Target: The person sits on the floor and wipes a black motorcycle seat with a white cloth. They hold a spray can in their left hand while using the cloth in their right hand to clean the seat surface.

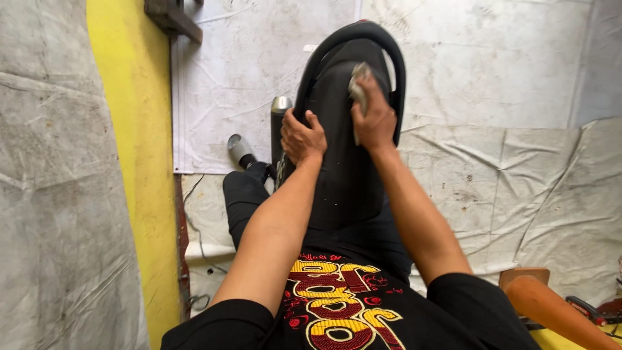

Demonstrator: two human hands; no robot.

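While the left hand [302, 137] lies flat on the black seat [343, 149] propped upright between the knees, the right hand [374, 120] pinches a grey rag [358, 83] against its dull, dusty top.

Your right hand [374, 120] presses a crumpled grey cloth [357, 84], rough-looking, on the black part [343, 155]: matt face, smoother semi-gloss rim. Your left hand [302, 137] rests on that matt surface. Metal tube [280, 107] beside it, dull sheen. Floor sheeting [505, 168] creased, stained, matt. Brown wooden piece [551, 311], smooth.
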